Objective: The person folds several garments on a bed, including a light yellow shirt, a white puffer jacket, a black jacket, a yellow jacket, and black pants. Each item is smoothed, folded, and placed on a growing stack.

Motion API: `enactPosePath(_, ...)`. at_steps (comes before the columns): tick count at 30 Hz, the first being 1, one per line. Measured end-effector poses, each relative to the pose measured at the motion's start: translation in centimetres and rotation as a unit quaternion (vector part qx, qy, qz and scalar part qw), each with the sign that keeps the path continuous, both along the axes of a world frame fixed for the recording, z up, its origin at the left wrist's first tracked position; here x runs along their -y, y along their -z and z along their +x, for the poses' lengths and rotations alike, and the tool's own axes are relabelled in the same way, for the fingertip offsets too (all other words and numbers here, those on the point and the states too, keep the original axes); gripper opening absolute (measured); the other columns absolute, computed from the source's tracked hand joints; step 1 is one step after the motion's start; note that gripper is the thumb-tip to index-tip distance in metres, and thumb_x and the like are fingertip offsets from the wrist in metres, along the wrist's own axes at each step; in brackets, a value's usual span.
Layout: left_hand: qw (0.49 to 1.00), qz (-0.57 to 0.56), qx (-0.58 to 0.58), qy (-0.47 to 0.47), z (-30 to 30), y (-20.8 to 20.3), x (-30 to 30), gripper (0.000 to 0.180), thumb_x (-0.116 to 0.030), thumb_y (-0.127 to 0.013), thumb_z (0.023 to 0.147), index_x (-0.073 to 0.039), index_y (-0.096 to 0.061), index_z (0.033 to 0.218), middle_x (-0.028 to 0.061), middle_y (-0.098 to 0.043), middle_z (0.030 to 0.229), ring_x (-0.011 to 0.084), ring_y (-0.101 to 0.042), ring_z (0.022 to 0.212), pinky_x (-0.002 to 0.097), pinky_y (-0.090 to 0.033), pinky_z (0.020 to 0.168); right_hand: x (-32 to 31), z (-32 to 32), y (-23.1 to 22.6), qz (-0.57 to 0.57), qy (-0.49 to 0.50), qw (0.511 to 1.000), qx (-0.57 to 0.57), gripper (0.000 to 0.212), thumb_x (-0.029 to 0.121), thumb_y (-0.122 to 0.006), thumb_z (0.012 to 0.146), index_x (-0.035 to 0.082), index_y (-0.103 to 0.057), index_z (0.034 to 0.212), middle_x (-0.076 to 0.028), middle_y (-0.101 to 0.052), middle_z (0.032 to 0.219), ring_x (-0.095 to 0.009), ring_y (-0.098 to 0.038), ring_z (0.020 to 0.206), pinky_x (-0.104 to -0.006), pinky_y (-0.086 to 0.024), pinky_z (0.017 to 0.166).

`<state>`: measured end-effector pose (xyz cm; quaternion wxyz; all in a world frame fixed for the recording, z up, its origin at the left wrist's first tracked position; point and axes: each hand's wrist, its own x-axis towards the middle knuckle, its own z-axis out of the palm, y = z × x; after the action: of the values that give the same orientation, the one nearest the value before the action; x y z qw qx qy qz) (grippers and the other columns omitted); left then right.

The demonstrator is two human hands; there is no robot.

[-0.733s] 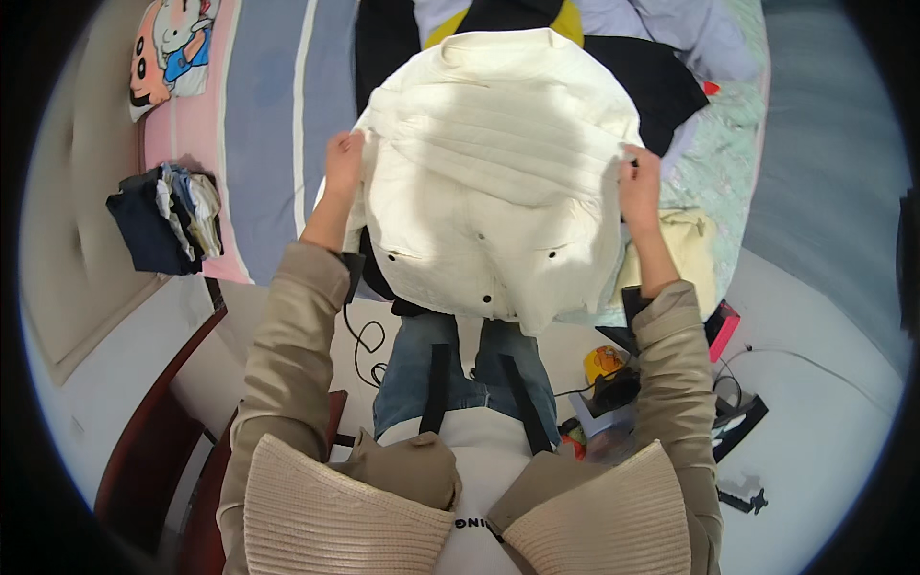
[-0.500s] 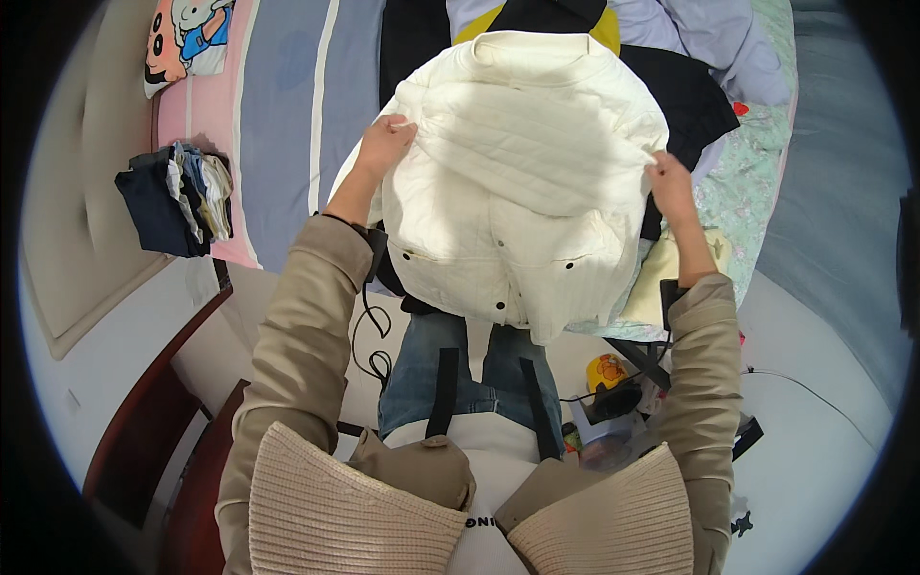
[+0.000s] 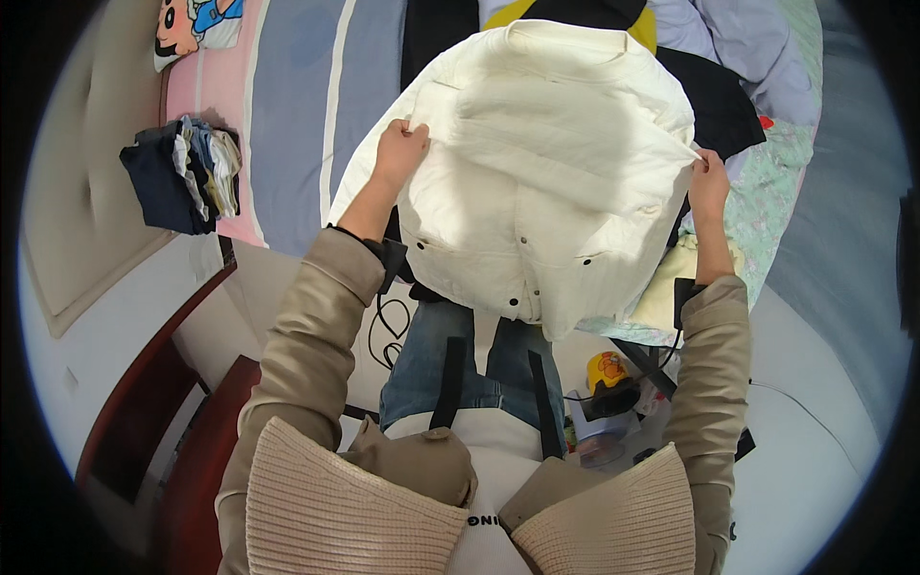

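Observation:
A cream-white jacket with dark buttons lies spread on the edge of the bed in front of me, its collar pointing away. One sleeve runs folded across the chest to the right side. My right hand pinches the end of that sleeve near the jacket's right edge. At the left side, my left hand has its fingers closed on the jacket's cloth, by the upper sleeve. Part of the other sleeve passes beneath my left wrist.
Folded clothes sit stacked at the bed's left edge, below a cartoon pillow. Black clothing lies behind the jacket, and a pale yellow cloth is at right. A yellow container and cables are below the bed's edge.
The view has shifted slightly, so the bed and jacket appear a little further right and higher. My right hand has moved slightly outward with the sleeve end; both hands keep their grip.

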<state>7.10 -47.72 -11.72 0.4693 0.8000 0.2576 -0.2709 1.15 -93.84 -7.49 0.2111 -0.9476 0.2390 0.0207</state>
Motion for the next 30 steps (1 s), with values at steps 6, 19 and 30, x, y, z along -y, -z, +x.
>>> enactPosePath(6,0.988,0.047,0.132,-0.06,-5.9,3.4,-9.2,0.036,-0.013,-0.065,0.076,0.003,-0.048,0.103,0.0086,-0.056,0.085,0.0173,-0.055,0.077,0.0281,-0.047,0.071,-4.5,-3.7,-1.0,0.022,-0.072,0.996,0.047,0.03,0.002,-0.051,0.083,0.0,-0.053,0.113,-0.017,-0.053,0.109,-0.031,-0.048,0.105,-0.0364,-0.039,0.091)
enactPosePath(19,0.946,0.324,-0.028,0.006,-23.2,8.5,-24.7,0.053,-0.019,-0.064,0.071,0.006,-0.045,0.113,0.0253,-0.05,0.113,0.0393,-0.047,0.109,0.0422,-0.038,0.094,-17.1,-12.2,-3.1,0.145,-0.101,0.983,-0.047,0.022,-0.003,-0.047,0.083,-0.001,-0.054,0.104,-0.013,-0.053,0.104,-0.026,-0.05,0.103,-0.0321,-0.037,0.093)
enactPosePath(30,0.911,0.398,-0.082,0.074,-20.6,4.8,-32.2,0.038,-0.027,-0.049,0.079,0.005,-0.054,0.099,0.0266,-0.06,0.094,0.04,-0.058,0.09,0.0461,-0.044,0.082,-21.5,-12.9,-4.2,0.205,-0.134,0.966,-0.08,0.012,0.004,-0.051,0.087,0.0,-0.058,0.097,-0.011,-0.058,0.092,-0.023,-0.056,0.088,-0.029,-0.043,0.081)
